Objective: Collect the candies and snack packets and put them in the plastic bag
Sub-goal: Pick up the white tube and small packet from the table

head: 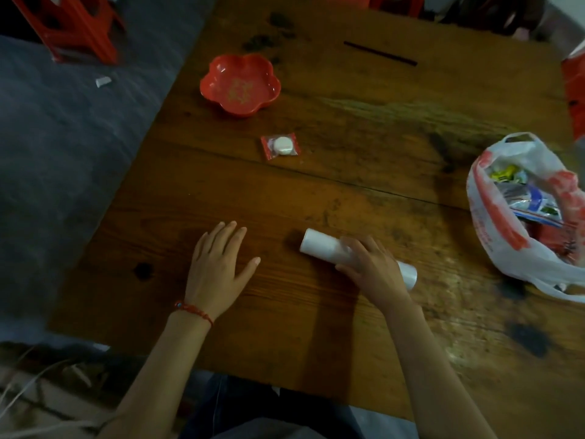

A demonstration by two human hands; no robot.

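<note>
A wrapped white round candy [280, 147] in a clear packet with red ends lies on the wooden table [348, 191], below a red flower-shaped dish [239, 84]. At the right edge sits a white plastic bag [506, 223] with red print, its mouth open and several snack packets inside. My right hand [368, 271] grips a white roll [319, 247] lying on its side near the front of the table. My left hand [218, 267] rests flat on the table with fingers spread, holding nothing.
A thin dark stick [380, 53] lies at the far side of the table. A red packet edge [574, 90] shows at the far right. A red plastic stool [72, 26] stands on the grey floor to the left, near a small white scrap [103, 81].
</note>
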